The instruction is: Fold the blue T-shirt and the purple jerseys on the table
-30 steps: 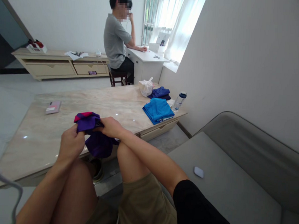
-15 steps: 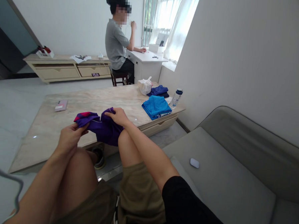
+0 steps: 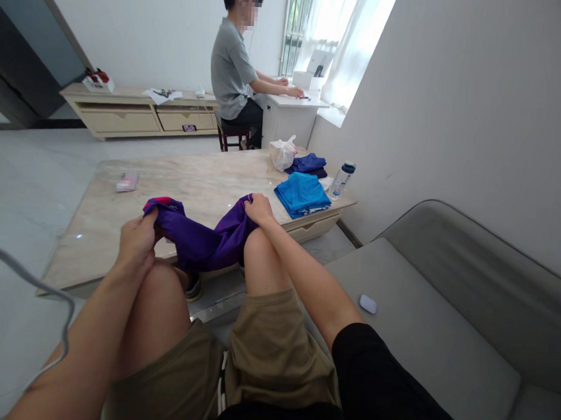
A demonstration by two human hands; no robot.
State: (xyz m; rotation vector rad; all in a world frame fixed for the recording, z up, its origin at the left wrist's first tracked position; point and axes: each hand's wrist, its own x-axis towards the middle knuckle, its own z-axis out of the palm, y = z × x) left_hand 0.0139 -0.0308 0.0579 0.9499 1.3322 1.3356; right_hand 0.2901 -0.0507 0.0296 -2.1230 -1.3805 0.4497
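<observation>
A purple garment (image 3: 203, 240) with a pink-red patch at its left end hangs between my two hands, over the near edge of the marble-topped coffee table (image 3: 188, 174) and in front of my knees. My left hand (image 3: 138, 237) pinches the end with the patch. My right hand (image 3: 259, 209) grips the other end, above my right knee. The cloth sags in the middle. Its exact kind cannot be made out. To the right of my right hand lies a folded bright blue garment (image 3: 302, 194) on the table.
Behind the blue garment are dark blue folded cloth (image 3: 308, 164), a white plastic bag (image 3: 282, 154) and a water bottle (image 3: 342, 180). A pink phone (image 3: 127, 181) lies at left. A small white case (image 3: 368, 304) rests on the grey sofa (image 3: 424, 343). Another person (image 3: 234, 69) sits at a white desk (image 3: 292, 120).
My right hand has moved right, away from my left, and the purple garment is now stretched wider. The seated person's raised hand has come down to the desk. The view has shifted slightly.
</observation>
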